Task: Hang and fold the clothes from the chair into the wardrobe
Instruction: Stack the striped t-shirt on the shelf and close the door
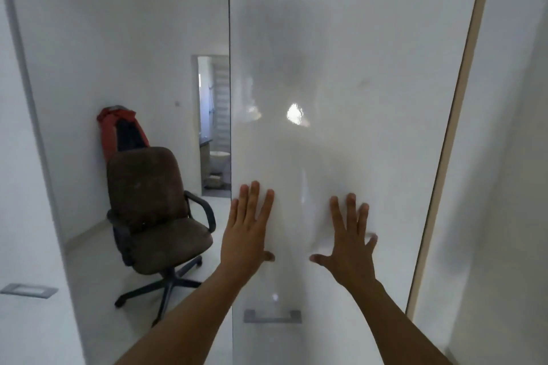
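Observation:
A glossy white wardrobe door (341, 68) fills the middle of the view. My left hand (247, 231) lies flat on it near its left edge, fingers straight and pointing up. My right hand (350, 241) presses flat on the same door further right, fingers spread. A metal handle (272, 316) sits low on the door between my forearms. To the left stands a brown office chair (154, 210) with black armrests and a bare seat. Red and dark clothes (121, 130) hang behind its backrest in the corner. The wardrobe's inside is hidden.
Another white door panel with a metal handle (29, 290) stands at the far left. A doorway (215, 124) behind the chair opens onto a bathroom. A beige wardrobe edge (453, 127) runs down the right side. White floor lies around the chair.

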